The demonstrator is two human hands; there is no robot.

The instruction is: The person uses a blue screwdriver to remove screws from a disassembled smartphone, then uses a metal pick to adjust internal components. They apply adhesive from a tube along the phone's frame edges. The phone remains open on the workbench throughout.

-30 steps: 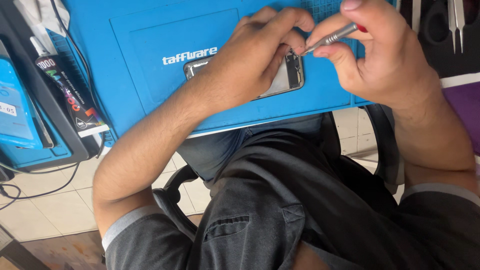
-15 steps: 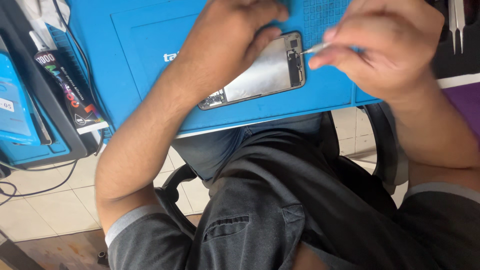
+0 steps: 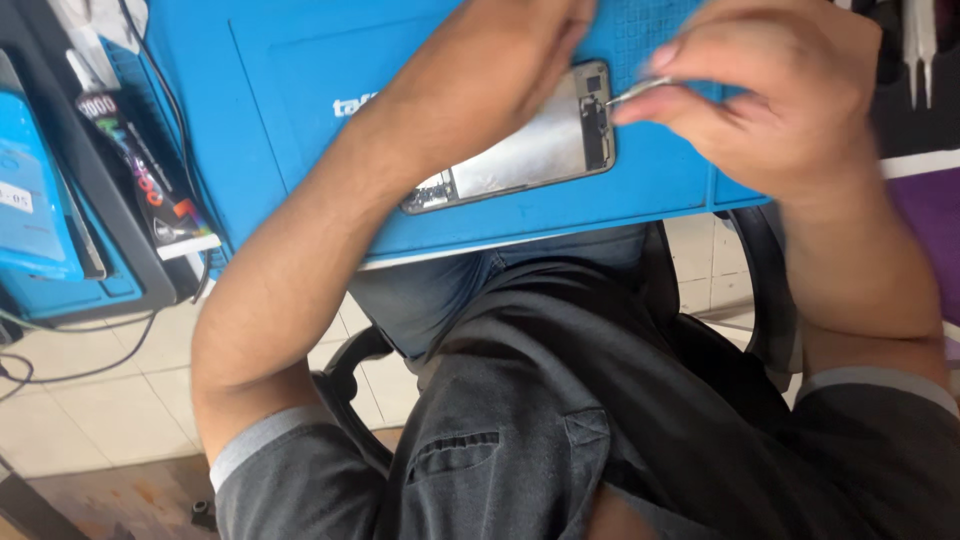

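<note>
An opened phone [image 3: 530, 150] with its silver inner plate showing lies on a blue work mat [image 3: 290, 90]. My left hand [image 3: 480, 80] rests over the phone's upper left part with fingers curled; whether it grips the phone is hidden. My right hand [image 3: 770, 90] pinches a thin metal tool [image 3: 635, 92], whose tip touches the phone's right end near the dark camera area.
A black stand [image 3: 110, 190] with tubes and a blue box [image 3: 40, 200] sits at the left, with cables hanging to the tiled floor. Tweezers [image 3: 918, 50] lie at the top right. My lap and a black chair [image 3: 750, 300] fill the lower view.
My left hand has slid up and left off the phone, uncovering most of its inside. The phone sits more level, and my right hand's tool tip stays at its right end.
</note>
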